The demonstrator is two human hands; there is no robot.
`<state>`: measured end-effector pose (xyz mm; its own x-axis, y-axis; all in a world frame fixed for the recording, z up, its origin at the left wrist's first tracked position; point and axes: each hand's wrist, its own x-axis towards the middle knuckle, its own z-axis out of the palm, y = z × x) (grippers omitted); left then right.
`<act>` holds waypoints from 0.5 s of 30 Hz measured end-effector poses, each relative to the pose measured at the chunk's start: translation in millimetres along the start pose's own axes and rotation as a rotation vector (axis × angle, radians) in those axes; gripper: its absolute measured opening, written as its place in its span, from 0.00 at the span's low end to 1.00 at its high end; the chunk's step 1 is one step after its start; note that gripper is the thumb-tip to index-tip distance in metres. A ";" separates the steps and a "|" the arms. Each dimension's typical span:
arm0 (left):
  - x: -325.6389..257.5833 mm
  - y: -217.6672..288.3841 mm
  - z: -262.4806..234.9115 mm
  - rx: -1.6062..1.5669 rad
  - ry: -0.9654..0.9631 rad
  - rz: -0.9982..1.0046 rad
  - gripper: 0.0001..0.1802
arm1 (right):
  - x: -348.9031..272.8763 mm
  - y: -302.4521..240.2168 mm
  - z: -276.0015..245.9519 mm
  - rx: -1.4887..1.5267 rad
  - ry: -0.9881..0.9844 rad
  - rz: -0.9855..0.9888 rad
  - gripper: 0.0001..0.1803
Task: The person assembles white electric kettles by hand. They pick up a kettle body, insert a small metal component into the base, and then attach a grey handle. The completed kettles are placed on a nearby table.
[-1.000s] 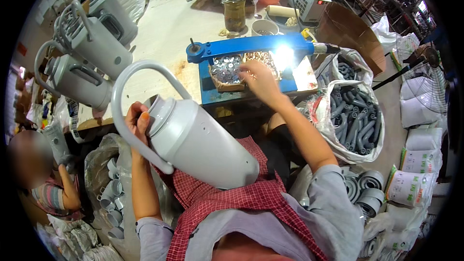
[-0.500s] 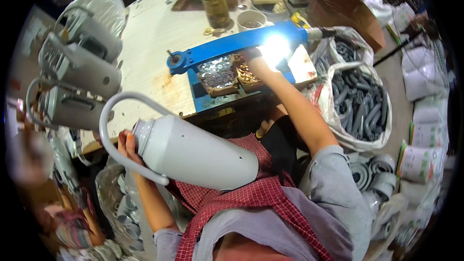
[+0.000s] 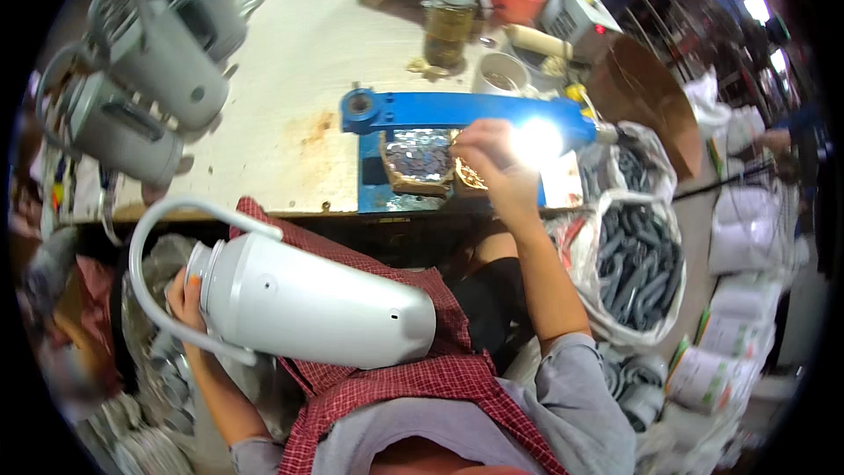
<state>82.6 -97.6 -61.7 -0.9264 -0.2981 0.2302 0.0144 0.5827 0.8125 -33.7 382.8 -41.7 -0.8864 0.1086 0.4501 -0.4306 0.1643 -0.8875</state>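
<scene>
A grey plastic thermos casing [image 3: 325,299] with a long curved carrying handle [image 3: 145,255] lies tilted across my lap. My left hand [image 3: 186,299] grips its neck at the left end, with some fingers hidden behind the neck. Small dark holes show in the casing's side. Over the bench my right hand [image 3: 494,158] has its fingers pinched together just above a small box of copper-coloured metal pieces [image 3: 469,176]; whatever lies between the fingertips is too small to make out. Beside it stands a box of flat silvery metal pieces [image 3: 418,158].
A blue machine arm [image 3: 448,110] with a glaring lamp [image 3: 536,142] spans the bench behind my right hand. More grey thermos casings [image 3: 132,123] stand at left. A jar [image 3: 448,26] and white cup [image 3: 499,75] sit behind; a sack of dark grey handles [image 3: 637,264] is at right.
My right hand has drawn back from the box of copper-coloured pieces, and its fingers now show pinched. My left hand still grips the casing. The whole view has shifted.
</scene>
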 end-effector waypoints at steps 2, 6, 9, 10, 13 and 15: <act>3.3 22.0 0.9 -0.077 -0.176 -0.066 0.22 | 32.9 -20.3 24.8 0.257 -0.105 0.124 0.05; 9.9 21.9 5.7 -0.033 -0.122 0.189 0.22 | 90.0 -30.6 71.2 -0.109 -0.328 -0.150 0.09; 12.1 13.8 -8.2 -0.117 -0.226 0.099 0.23 | 109.1 -26.3 80.5 -0.247 -0.444 -0.223 0.10; 9.6 9.0 -12.9 -0.156 -0.279 0.039 0.23 | 111.2 -25.0 80.3 -0.313 -0.491 -0.239 0.11; 9.1 2.1 -14.5 -0.179 -0.256 -0.009 0.26 | 121.3 -20.9 82.5 -0.284 -0.536 -0.192 0.10; 7.8 -2.9 -13.8 -0.195 -0.257 0.010 0.25 | 125.0 -27.1 81.1 -0.295 -0.609 -0.142 0.10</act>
<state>80.5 -112.0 -54.9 -0.9903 -0.0776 0.1157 0.0726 0.4212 0.9041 -146.6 312.4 30.6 -0.7996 -0.4894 0.3480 -0.5619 0.4053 -0.7211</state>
